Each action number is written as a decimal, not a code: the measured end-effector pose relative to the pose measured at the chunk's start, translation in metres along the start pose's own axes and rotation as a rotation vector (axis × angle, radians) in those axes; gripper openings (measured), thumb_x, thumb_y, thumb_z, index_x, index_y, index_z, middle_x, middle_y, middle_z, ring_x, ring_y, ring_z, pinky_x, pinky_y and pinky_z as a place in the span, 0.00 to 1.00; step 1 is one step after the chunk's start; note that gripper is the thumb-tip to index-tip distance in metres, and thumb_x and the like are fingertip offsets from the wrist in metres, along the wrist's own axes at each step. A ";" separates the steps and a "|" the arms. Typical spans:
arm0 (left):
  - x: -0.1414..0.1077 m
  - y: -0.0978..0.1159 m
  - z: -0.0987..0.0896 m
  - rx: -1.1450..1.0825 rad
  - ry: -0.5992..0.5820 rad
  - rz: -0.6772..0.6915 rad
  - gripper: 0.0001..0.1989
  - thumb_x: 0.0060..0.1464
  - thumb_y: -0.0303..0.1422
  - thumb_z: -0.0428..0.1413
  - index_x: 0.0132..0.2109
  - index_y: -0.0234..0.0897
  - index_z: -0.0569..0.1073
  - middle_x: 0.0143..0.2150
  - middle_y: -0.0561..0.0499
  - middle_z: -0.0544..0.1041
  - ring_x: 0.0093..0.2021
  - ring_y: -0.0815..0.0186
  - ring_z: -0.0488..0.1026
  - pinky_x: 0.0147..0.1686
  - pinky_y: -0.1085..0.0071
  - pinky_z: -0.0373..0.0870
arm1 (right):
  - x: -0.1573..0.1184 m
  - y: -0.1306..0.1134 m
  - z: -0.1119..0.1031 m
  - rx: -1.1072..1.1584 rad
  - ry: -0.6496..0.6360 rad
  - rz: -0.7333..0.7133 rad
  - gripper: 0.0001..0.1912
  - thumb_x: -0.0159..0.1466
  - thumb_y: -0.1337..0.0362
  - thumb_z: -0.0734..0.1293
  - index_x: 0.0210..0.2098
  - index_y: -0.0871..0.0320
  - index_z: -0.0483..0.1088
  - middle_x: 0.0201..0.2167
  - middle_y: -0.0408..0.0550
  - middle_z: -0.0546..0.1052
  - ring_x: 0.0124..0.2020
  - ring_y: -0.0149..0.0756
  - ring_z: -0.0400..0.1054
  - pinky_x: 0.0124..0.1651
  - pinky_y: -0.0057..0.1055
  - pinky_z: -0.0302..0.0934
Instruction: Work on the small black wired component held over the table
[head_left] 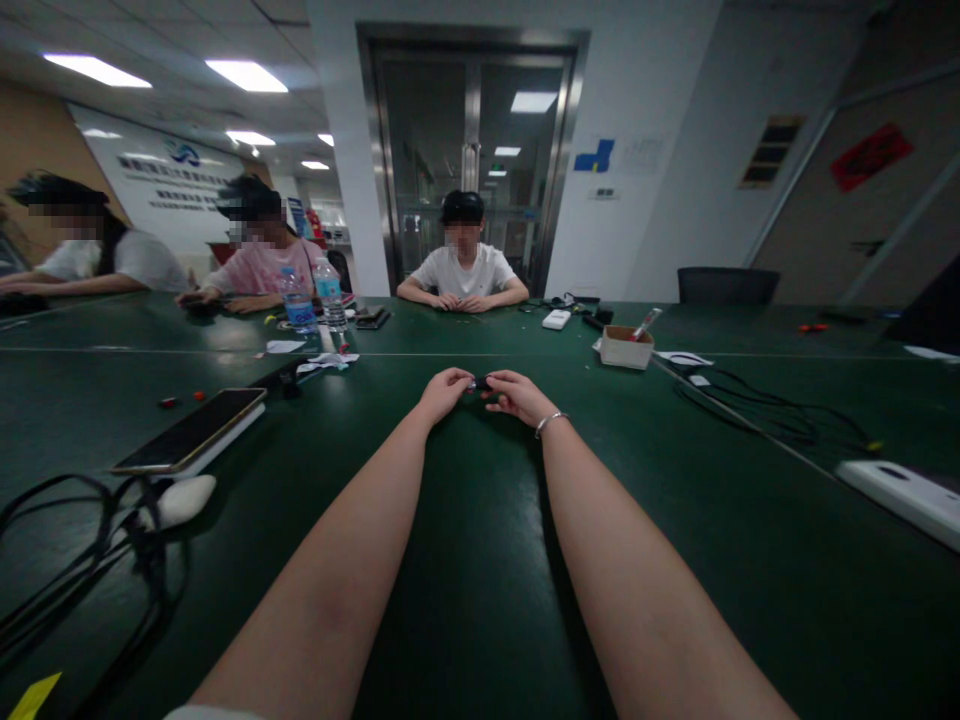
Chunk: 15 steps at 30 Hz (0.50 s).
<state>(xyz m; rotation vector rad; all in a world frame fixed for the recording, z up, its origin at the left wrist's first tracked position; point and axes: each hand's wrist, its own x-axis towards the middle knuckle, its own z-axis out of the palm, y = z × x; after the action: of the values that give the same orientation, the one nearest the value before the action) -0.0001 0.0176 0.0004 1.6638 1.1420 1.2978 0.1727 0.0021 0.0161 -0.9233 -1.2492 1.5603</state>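
Observation:
Both arms stretch forward over the dark green table [480, 580]. Between the fingertips is a small black object with a light, silvery end [481, 383], too small to name its kind. My left hand [444, 393] pinches the silvery end, its thumb and fingers closed. On the black end, the thumb and index finger of my right hand [519, 396] are closed, with the other fingers curled below. A silver bracelet [551, 424] circles my right wrist. The fingers partly cover the object, which is held just above or at the tabletop; I cannot tell which.
Left are a phone [196, 432] on a white block, a white mouse-like thing [180, 500] and black cables [97, 540]. A small box [627, 347], cables [765, 400] and a white device [900, 492] lie right. Bottles [330, 292] and several seated people [463, 265] are beyond.

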 end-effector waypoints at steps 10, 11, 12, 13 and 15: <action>0.002 -0.005 -0.001 -0.005 -0.009 -0.002 0.10 0.50 0.35 0.53 0.36 0.33 0.73 0.31 0.49 0.75 0.31 0.68 0.70 0.30 0.72 0.62 | 0.001 0.001 0.000 -0.004 0.004 -0.002 0.05 0.63 0.71 0.65 0.37 0.60 0.63 0.22 0.40 0.74 0.11 0.16 0.57 0.30 0.28 0.72; 0.002 -0.006 -0.002 -0.006 -0.014 -0.005 0.11 0.51 0.36 0.52 0.36 0.33 0.73 0.30 0.49 0.75 0.30 0.67 0.70 0.30 0.72 0.62 | 0.001 0.001 0.000 -0.005 0.003 -0.002 0.05 0.63 0.71 0.65 0.37 0.60 0.63 0.22 0.40 0.74 0.11 0.16 0.57 0.30 0.28 0.72; 0.003 -0.006 -0.002 -0.002 -0.025 -0.008 0.12 0.52 0.38 0.52 0.36 0.33 0.73 0.29 0.49 0.74 0.30 0.67 0.70 0.29 0.71 0.62 | 0.001 0.001 0.000 -0.006 0.003 -0.003 0.05 0.63 0.71 0.65 0.37 0.60 0.63 0.22 0.41 0.74 0.11 0.16 0.57 0.30 0.28 0.72; 0.003 -0.007 -0.002 0.001 -0.038 -0.010 0.13 0.52 0.39 0.51 0.36 0.33 0.73 0.28 0.49 0.74 0.29 0.67 0.70 0.29 0.71 0.62 | 0.001 0.001 0.000 -0.008 0.005 -0.002 0.05 0.63 0.71 0.65 0.37 0.60 0.63 0.22 0.41 0.74 0.11 0.16 0.57 0.30 0.28 0.72; 0.002 -0.007 -0.002 0.000 -0.050 -0.004 0.13 0.51 0.38 0.52 0.36 0.33 0.73 0.28 0.49 0.74 0.30 0.66 0.70 0.30 0.71 0.62 | 0.001 0.001 0.000 -0.008 0.009 -0.002 0.05 0.63 0.71 0.65 0.37 0.60 0.63 0.22 0.41 0.74 0.11 0.16 0.57 0.30 0.28 0.72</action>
<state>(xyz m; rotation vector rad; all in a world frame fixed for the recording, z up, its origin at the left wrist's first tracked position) -0.0037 0.0220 -0.0045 1.6837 1.1154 1.2466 0.1724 0.0028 0.0155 -0.9332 -1.2506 1.5492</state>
